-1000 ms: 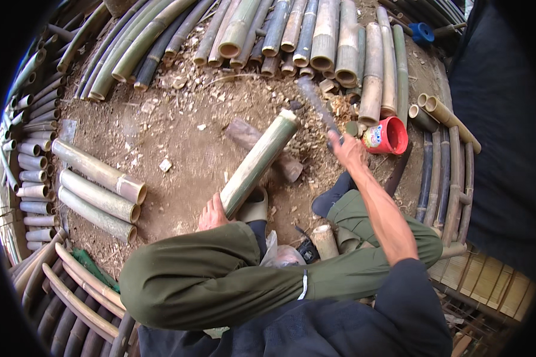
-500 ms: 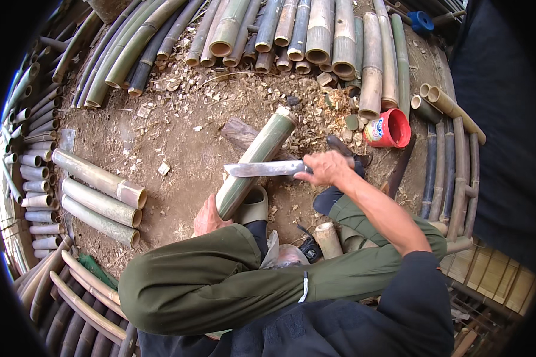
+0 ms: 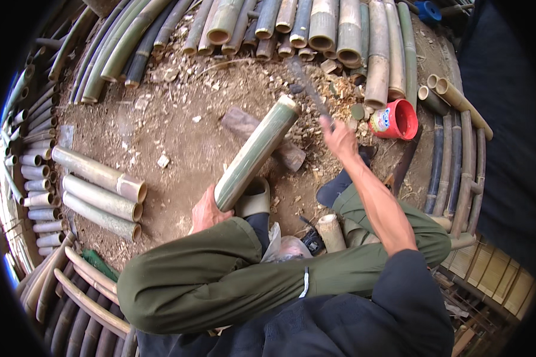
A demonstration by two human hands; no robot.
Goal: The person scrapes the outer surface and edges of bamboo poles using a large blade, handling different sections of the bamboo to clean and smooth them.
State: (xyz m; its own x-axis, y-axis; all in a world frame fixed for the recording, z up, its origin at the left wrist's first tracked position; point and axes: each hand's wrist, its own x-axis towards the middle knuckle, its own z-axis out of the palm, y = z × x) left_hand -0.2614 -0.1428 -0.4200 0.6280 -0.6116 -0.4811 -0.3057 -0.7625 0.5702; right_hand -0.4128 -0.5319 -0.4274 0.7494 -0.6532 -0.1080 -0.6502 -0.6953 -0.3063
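Observation:
A short length of green bamboo [image 3: 259,152] slants up and away to the right, a pale scraped strip along its side. My left hand [image 3: 206,209] is closed around its near end, by my left knee. Gripped in my right hand [image 3: 340,140] is a machete [image 3: 309,87], lifted off the bamboo and pointing away from me. Its blade is smeared by motion. Beneath the bamboo, a dark piece of wood [image 3: 240,123] lies on the ground. A grey-beige shoe [image 3: 254,199] on my left foot is right beside the tube.
Bamboo poles [image 3: 321,27] are stacked at the back, with wood chips scattered before them. Three cut tubes [image 3: 98,172] lie at left. A red tub [image 3: 399,119] tips on its side at right. Near my legs stand a bamboo stub [image 3: 330,233] and a plastic bag [image 3: 274,243].
My right hand has swung the machete up and away from the bamboo, from lying across it to pointing at the back. The bamboo's far end has shifted slightly up and right.

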